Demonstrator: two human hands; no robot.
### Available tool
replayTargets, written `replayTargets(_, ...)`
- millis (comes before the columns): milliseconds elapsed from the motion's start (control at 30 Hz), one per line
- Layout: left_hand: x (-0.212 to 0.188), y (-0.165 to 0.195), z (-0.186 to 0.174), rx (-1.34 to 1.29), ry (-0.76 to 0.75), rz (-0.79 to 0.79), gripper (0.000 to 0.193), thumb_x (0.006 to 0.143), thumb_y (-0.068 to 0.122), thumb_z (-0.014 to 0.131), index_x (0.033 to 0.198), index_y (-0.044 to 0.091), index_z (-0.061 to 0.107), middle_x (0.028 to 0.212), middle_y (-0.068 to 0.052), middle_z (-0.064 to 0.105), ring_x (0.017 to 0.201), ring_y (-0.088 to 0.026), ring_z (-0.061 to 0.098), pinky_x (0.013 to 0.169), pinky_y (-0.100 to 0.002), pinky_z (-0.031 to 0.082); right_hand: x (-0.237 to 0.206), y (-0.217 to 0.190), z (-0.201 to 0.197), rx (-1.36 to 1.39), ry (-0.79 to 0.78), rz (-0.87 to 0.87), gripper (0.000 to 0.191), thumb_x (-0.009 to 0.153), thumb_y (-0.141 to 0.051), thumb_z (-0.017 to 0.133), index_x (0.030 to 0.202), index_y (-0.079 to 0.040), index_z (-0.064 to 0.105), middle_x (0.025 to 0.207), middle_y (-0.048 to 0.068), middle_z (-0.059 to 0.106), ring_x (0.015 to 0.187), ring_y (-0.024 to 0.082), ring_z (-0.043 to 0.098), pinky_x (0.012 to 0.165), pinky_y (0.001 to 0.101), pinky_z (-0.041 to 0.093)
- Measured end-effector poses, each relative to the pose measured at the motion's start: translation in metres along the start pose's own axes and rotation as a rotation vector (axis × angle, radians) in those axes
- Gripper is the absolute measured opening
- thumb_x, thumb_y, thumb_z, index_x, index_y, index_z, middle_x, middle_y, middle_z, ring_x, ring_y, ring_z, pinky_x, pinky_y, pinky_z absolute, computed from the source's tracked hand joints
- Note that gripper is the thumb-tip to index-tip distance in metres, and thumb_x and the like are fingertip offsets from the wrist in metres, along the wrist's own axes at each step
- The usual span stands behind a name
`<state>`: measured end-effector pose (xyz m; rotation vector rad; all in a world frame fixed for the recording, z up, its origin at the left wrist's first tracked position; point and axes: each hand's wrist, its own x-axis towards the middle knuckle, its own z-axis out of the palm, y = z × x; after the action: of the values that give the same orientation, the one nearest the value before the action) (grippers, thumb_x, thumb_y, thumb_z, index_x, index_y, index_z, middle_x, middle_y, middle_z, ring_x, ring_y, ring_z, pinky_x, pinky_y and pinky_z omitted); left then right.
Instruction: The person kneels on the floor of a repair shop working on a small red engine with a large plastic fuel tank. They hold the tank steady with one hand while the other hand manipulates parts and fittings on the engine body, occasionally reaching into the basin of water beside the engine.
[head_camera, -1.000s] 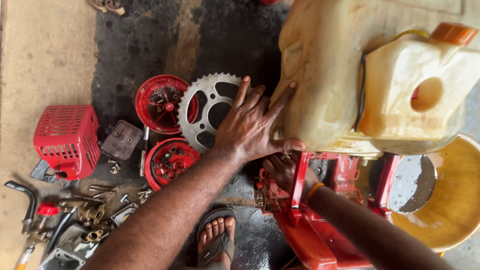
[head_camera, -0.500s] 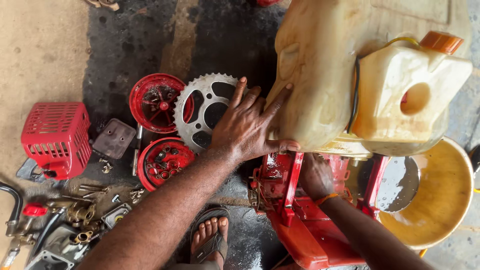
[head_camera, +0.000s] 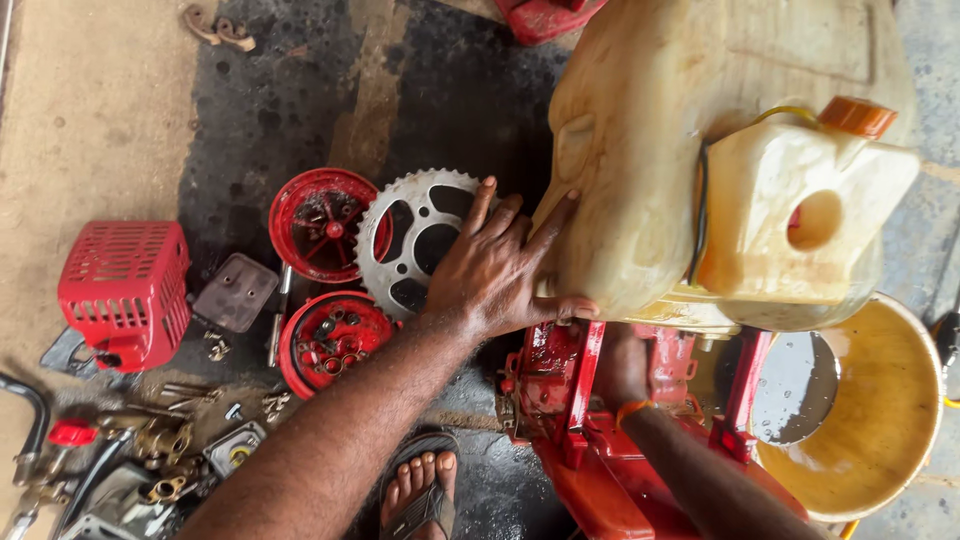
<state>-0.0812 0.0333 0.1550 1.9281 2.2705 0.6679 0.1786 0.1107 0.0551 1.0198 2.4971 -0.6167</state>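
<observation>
A person is crouching over a dismantled machine on an oil-stained workshop floor, seen from above. Their left hand (head_camera: 500, 270) is lying flat with fingers spread wide against the side of a large cream plastic tank (head_camera: 640, 170), the thumb hooking under its lower edge; the hand is pressing on it rather than closing around it. The tank is sitting on top of a red metal frame (head_camera: 570, 400) at the right of the view, its long axis running from the lower middle up towards the top right. A smaller cream fuel container (head_camera: 790, 220) with an orange cap (head_camera: 852, 116) is resting against the tank's right side, cap pointing up and to the right.

The right hand (head_camera: 622, 368) is reaching under the tank among the red frame bars; its fingers are hidden, so its grip cannot be told.

Just left of the left hand a toothed steel sprocket (head_camera: 415, 240) is lying flat, with two red round housings (head_camera: 322, 222) beside it. Further left a red slotted cover (head_camera: 125, 292) is standing near loose bolts and small metal parts (head_camera: 150, 440). A yellow basin (head_camera: 880, 420) is sitting at the lower right, and a sandalled foot (head_camera: 420, 490) is showing at the bottom.
</observation>
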Motion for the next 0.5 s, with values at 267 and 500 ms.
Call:
replayTargets(267,0.000,0.000,0.001,-0.031,-0.016,0.005,0.126,0.075,0.098,0.038,0.161,0.006,0.029,0.109,-0.029,0.068,0.126,-0.043,0.056,0.125,-0.061,0.012,-0.009,0.004,0.001,0.103,0.289,0.167,0.030,0.086,-0.025,0.072,0.108,-0.003,0.074,0.102,0.021,0.073,0.093,0.034,0.072,0.082,0.0438,0.058)
replayTargets(500,0.000,-0.003,0.001,0.009,0.018,0.021,0.127,0.077,0.098,0.039,0.159,0.002,0.030,0.108,-0.030,0.068,0.124,-0.042,0.057,0.125,-0.059,0.012,-0.002,0.010,0.032,-0.014,0.217,-0.141,0.033,0.088,-0.016,0.059,0.118,-0.004,0.068,0.115,0.023,0.065,0.107,0.038,0.063,0.084,0.0497,0.053)
